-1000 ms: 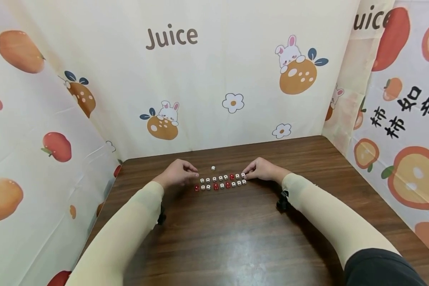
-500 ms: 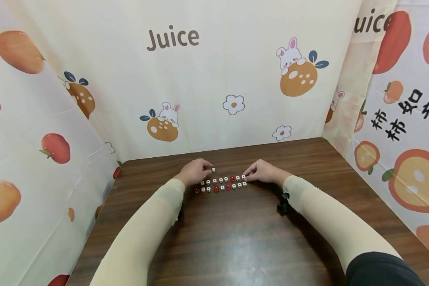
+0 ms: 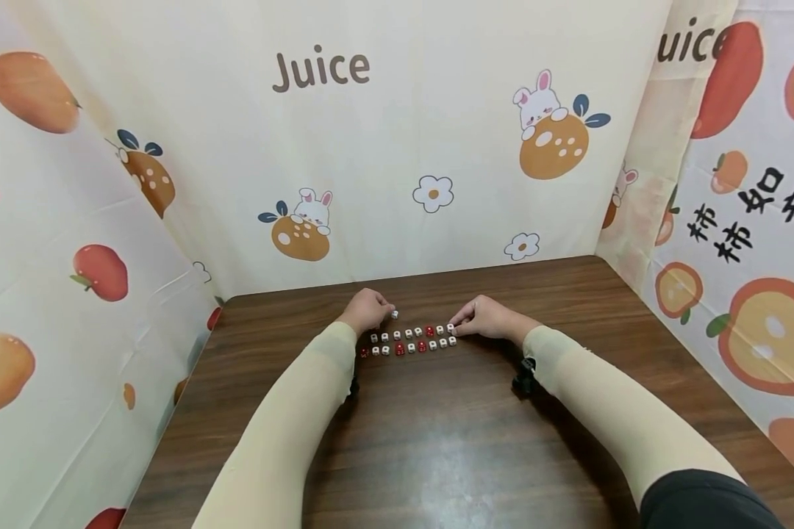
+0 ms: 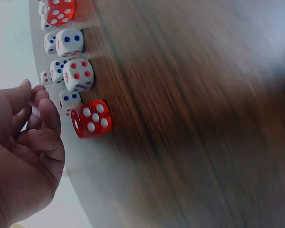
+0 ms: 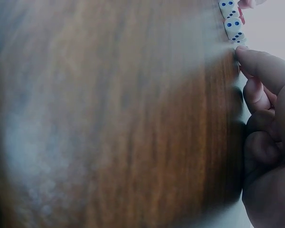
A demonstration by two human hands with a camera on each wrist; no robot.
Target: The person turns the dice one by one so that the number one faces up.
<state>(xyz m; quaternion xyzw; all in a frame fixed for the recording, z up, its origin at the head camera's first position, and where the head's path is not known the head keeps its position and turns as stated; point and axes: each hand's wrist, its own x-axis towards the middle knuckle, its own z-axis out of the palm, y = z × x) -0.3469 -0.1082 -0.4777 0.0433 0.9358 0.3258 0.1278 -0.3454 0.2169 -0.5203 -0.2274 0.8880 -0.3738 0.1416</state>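
Observation:
In the head view, two rows of small dice, mostly white with a few red, lie on the brown table. Behind them sits a lone white die [image 3: 395, 314], and my left hand [image 3: 367, 309] pinches it at its left side with the fingertips. My right hand [image 3: 486, 317] pinches the white die [image 3: 451, 328] at the right end of the back row with thumb and forefinger. In the left wrist view, a red die [image 4: 91, 118] ends the front row beside my curled fingers. The right wrist view shows the thumb [image 5: 261, 66] against the row's end.
The wooden table [image 3: 397, 441] stretches toward me in front of the rows. A patterned cloth backdrop [image 3: 384, 147] rises behind its far edge, with more printed cloth [image 3: 734, 242] on the right and on the left.
My left hand has moved right and away from me, past the left end of the rows, to the lone white die. My right hand stays at the back row's right end.

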